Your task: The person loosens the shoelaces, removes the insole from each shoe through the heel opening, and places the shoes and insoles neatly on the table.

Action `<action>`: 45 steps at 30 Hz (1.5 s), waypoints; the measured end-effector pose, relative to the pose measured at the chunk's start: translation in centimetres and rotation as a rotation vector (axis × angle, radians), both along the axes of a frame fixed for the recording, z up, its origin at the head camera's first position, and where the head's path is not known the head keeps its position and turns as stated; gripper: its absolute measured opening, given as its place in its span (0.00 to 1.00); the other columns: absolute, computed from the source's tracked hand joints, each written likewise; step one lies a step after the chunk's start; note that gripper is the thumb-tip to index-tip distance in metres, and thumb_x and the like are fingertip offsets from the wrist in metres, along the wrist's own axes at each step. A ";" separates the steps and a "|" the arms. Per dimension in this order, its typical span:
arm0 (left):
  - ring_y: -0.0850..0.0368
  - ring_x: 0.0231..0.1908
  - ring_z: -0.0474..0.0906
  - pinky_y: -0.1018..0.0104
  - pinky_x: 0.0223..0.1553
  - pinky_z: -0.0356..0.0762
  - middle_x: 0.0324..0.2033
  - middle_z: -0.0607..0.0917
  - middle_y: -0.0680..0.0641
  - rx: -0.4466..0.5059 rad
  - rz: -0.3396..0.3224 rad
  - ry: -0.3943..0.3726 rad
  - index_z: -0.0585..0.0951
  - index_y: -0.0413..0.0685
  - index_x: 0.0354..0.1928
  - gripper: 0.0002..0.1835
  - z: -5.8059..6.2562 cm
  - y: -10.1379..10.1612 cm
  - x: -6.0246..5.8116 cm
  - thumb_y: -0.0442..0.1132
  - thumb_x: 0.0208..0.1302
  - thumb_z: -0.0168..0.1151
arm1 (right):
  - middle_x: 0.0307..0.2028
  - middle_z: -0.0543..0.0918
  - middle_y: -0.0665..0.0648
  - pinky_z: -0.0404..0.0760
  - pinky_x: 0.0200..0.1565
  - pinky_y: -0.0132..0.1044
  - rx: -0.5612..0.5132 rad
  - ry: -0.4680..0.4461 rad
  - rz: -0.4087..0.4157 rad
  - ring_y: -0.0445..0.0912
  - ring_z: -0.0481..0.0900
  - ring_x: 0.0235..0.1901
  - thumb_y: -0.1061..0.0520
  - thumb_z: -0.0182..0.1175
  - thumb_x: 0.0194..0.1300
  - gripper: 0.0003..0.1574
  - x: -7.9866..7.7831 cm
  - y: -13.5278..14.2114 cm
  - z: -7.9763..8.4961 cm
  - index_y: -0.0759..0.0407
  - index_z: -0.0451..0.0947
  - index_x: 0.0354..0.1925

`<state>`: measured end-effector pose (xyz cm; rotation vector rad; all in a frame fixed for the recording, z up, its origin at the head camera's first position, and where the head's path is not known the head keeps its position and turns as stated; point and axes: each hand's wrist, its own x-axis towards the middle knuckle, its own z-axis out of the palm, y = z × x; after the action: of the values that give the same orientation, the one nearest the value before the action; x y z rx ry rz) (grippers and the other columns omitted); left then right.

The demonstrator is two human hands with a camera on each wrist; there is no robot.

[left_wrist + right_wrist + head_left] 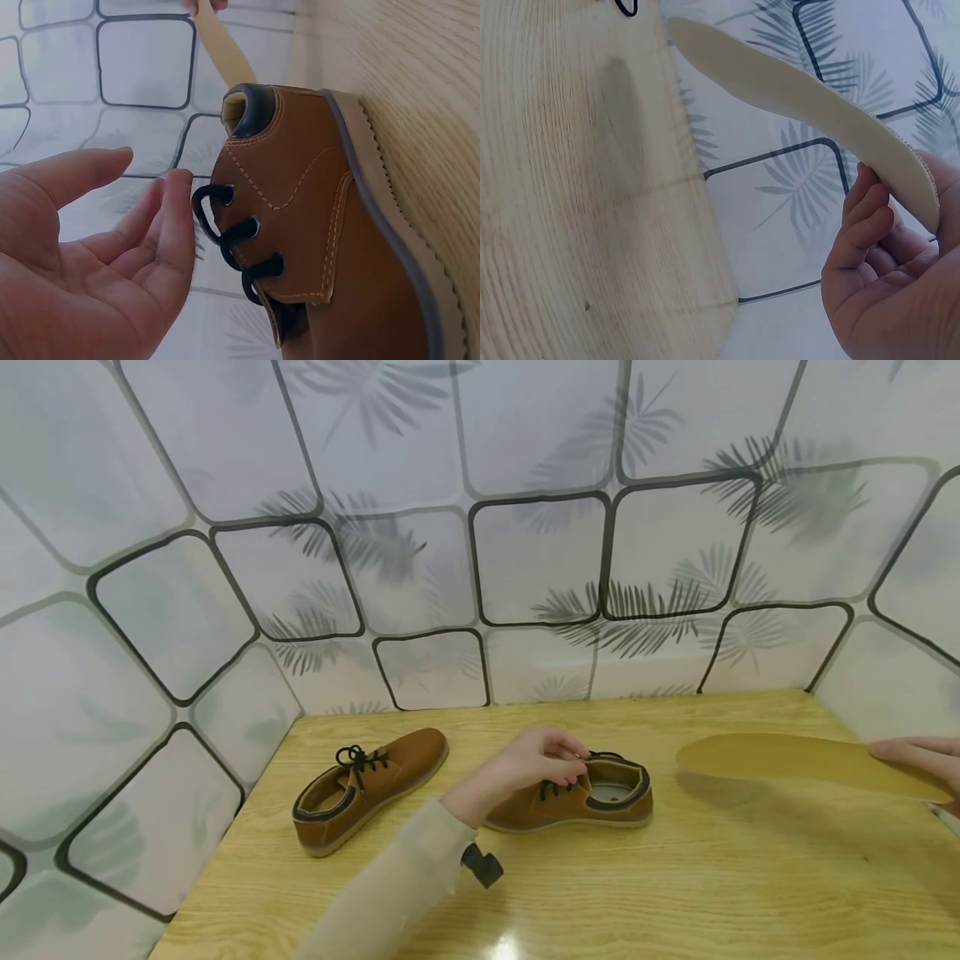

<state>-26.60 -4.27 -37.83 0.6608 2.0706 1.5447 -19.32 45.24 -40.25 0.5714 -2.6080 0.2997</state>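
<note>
On the wooden table a brown lace-up shoe point(626, 806) lies with its heel to the right, its inner base showing through the opening. My left hand point(543, 756) is over its laces, fingers loosely bent; in the left wrist view the thumb stands apart from the fingers, and the fingertips are right at the black laces point(251, 229). Off to the right, my right hand point(900, 262) pinches a tan insole point(772, 756) by one end, thumb on one face and fingers on the other. The insole's far end points toward the shoe, above its own shadow.
A second brown shoe point(367, 789), its black laces tied in a bow, sits at the left of the table point(637, 893). Patterned walls point(540, 560) enclose the back and sides. A small black device point(482, 866) is at my left wrist.
</note>
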 end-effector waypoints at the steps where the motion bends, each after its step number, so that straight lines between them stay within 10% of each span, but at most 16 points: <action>1: 0.53 0.33 0.81 0.60 0.39 0.82 0.38 0.83 0.39 0.002 -0.001 -0.001 0.78 0.37 0.51 0.15 0.0 0.1 0.0 0.33 0.63 0.61 | 0.47 0.78 0.56 0.57 0.40 0.13 0.123 0.158 -0.013 0.27 0.62 0.47 0.47 0.77 0.06 0.70 0.1 0.3 -0.2 0.42 0.71 0.61; 5: 0.50 0.34 0.82 0.60 0.39 0.82 0.37 0.83 0.40 0.012 -0.009 -0.012 0.78 0.35 0.51 0.15 -0.1 0.8 0.2 0.32 0.63 0.61 | 0.54 0.76 0.47 0.58 0.36 0.24 0.271 0.156 -0.083 0.41 0.65 0.38 0.39 0.71 0.18 0.71 0.3 1.4 -0.3 0.26 0.57 0.68; 14: 0.39 0.44 0.80 0.64 0.39 0.82 0.38 0.84 0.42 -0.028 -0.043 0.002 0.78 0.36 0.50 0.14 0.2 2.8 0.8 0.33 0.63 0.61 | 0.46 0.78 0.57 0.56 0.36 0.28 0.286 0.146 -0.145 0.44 0.67 0.33 0.39 0.77 0.17 0.75 0.7 1.7 -0.7 0.28 0.55 0.69; 22: 0.46 0.38 0.83 0.69 0.34 0.81 0.33 0.85 0.49 -0.118 -0.039 0.047 0.81 0.41 0.47 0.12 -0.5 4.5 0.4 0.36 0.62 0.63 | 0.46 0.79 0.58 0.56 0.36 0.29 0.203 0.189 -0.067 0.20 0.46 0.40 0.36 0.73 0.28 0.67 0.7 1.7 -0.8 0.27 0.56 0.69; 25: 0.53 0.33 0.84 0.71 0.31 0.80 0.31 0.85 0.52 -0.167 -0.021 0.075 0.81 0.45 0.45 0.11 -0.8 5.1 0.4 0.38 0.62 0.64 | 0.44 0.80 0.58 0.57 0.34 0.27 0.196 0.221 -0.035 0.24 0.54 0.37 0.32 0.68 0.38 0.58 0.6 1.6 -0.7 0.27 0.56 0.68; 32: 0.66 0.31 0.77 0.72 0.30 0.75 0.31 0.82 0.57 -0.290 -0.005 0.153 0.81 0.52 0.42 0.09 -1.3 6.3 0.7 0.43 0.61 0.65 | 0.56 0.52 0.14 0.54 0.34 0.19 0.108 0.237 0.000 0.21 0.53 0.38 0.38 0.74 0.18 0.70 0.5 1.5 -1.2 0.18 0.56 0.65; 39: 0.68 0.32 0.77 0.74 0.31 0.76 0.34 0.83 0.57 -0.373 -0.008 0.224 0.82 0.50 0.45 0.14 -2.0 7.3 1.0 0.46 0.59 0.66 | 0.58 0.73 0.47 0.49 0.49 0.16 0.149 0.128 -0.068 0.35 0.61 0.55 0.46 0.75 0.26 0.68 1.5 2.3 -2.4 0.27 0.56 0.68; 45: 0.70 0.33 0.77 0.74 0.34 0.76 0.34 0.83 0.60 -0.445 0.044 0.268 0.82 0.53 0.44 0.16 -2.2 7.8 1.3 0.50 0.55 0.70 | 0.60 0.70 0.43 0.45 0.49 0.11 0.045 0.190 -0.005 0.17 0.43 0.58 0.58 0.73 0.31 0.61 2.0 1.4 -2.8 0.37 0.63 0.67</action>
<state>-25.30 3.51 -40.06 0.6806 2.5298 0.9985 -17.31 46.65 -43.05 0.5797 -2.4376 0.1762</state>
